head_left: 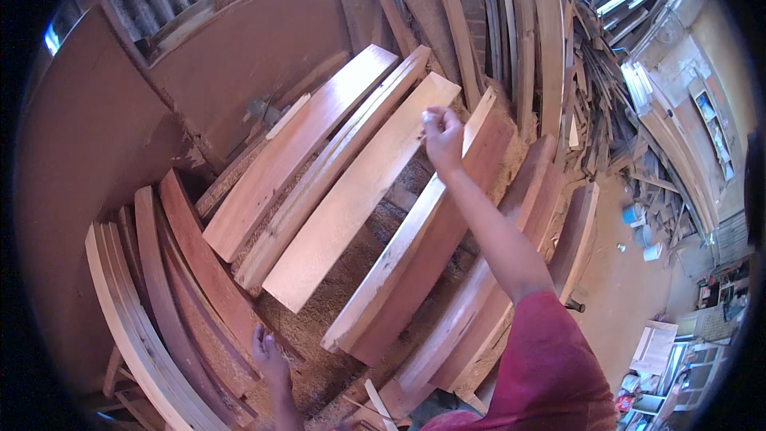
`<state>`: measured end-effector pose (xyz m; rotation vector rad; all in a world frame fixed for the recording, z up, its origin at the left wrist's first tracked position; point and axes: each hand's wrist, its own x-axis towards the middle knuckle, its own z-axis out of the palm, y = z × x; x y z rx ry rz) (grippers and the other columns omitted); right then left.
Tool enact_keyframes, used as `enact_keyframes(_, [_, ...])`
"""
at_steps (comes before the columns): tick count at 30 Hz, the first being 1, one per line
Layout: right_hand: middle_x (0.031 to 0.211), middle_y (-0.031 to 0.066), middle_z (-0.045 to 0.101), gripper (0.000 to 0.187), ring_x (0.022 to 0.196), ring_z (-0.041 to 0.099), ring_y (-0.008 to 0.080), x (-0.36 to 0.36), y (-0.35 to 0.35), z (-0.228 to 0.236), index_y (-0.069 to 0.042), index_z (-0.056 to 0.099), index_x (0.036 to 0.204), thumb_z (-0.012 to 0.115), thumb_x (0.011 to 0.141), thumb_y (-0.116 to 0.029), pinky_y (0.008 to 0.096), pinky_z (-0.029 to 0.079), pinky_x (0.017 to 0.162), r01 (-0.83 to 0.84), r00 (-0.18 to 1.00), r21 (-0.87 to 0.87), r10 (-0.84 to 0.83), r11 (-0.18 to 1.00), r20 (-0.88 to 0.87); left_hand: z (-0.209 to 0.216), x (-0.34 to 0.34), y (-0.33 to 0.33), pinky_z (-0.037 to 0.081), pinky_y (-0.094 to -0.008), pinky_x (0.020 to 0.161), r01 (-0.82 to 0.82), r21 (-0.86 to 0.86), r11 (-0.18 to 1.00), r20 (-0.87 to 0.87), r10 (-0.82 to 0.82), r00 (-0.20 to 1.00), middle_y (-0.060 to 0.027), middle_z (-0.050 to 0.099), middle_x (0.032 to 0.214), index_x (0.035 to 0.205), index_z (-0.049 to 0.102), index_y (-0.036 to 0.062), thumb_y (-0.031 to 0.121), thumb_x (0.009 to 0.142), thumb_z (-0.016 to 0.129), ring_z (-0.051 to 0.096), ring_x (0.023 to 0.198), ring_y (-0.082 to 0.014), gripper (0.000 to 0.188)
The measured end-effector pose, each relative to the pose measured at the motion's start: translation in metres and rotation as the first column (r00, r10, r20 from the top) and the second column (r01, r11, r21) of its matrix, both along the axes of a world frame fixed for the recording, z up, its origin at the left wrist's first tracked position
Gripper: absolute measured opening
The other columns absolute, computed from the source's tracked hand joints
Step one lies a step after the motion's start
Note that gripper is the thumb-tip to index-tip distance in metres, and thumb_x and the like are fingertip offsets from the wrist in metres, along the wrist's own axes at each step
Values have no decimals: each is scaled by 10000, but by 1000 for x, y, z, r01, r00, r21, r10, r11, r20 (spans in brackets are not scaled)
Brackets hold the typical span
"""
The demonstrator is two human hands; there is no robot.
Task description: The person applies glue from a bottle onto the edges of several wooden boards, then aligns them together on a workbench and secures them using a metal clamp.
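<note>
Right arm [501,243] stretches forward, right grip [444,137] curled; left grip [270,357] hangs nearer, loose.

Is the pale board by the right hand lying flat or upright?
Lying flat: the pale board shows its broad face to the camera above, one end by the right hand.

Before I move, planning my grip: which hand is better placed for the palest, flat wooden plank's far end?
Likely the right hand, by the far end of the plank; the left hand is well short.
</note>
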<state>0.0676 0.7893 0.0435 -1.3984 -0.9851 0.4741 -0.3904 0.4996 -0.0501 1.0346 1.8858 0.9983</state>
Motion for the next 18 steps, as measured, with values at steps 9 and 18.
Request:
enact_keyframes(9, [931,81,598,195,745,625,160,139,166,-56,-28,548,1087,532,907,-102,274,518,519,222,967,-252,-246,942,-69,-36,16,61,296,-351,1098,-283,103,954,149,267,952,-181,407,1416,1407,297,-63,-49,906,413,399,1313,-258,515])
enact_keyframes(18, [1239,119,598,400,1104,583,241,196,267,-113,-28,553,1262,536,864,-74,326,430,969,185,901,-337,-22,923,433,-43,30,113,326,-366,1080,-418,215,883,350,330,877,-148,433,1380,1394,327,-11,-62,871,490,444,1249,-237,550])
